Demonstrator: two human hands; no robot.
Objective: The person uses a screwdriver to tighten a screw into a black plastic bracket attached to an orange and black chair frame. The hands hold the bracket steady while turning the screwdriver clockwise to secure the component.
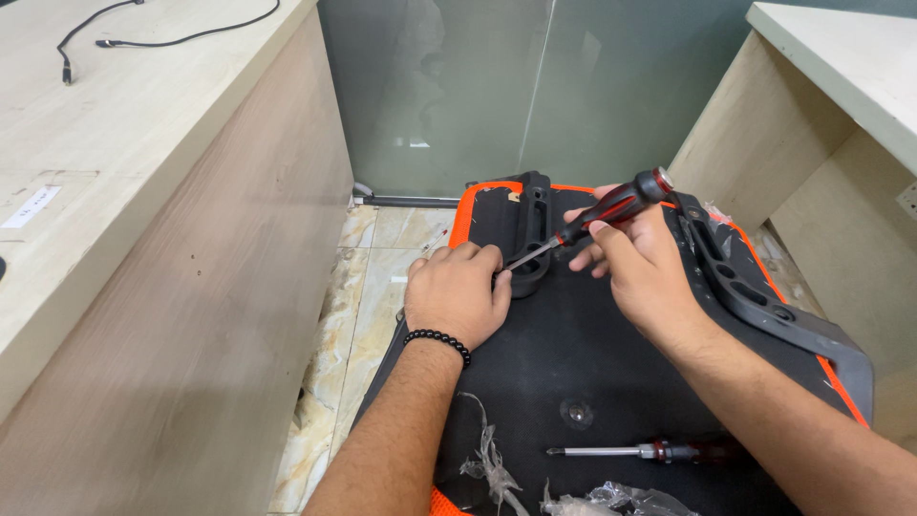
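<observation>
An upturned chair seat [573, 354] with a black underside and orange edging lies in front of me. My right hand [642, 263] grips a red-and-black screwdriver [611, 205], its tip angled down to the left at a black plastic bracket [531, 229] on the seat. My left hand [458, 291], with a black bead bracelet on the wrist, presses on the seat beside that bracket, fingers curled near the screwdriver tip. A grey armrest piece [764, 306] lies along the seat's right side.
A second screwdriver [630, 450] lies on the seat near me, next to torn clear plastic wrap [611, 499]. Wooden desk panels [191, 315] stand close on the left and right [764, 134]. A glass partition [516, 86] is behind. Marble floor tiles [353, 315] show on the left.
</observation>
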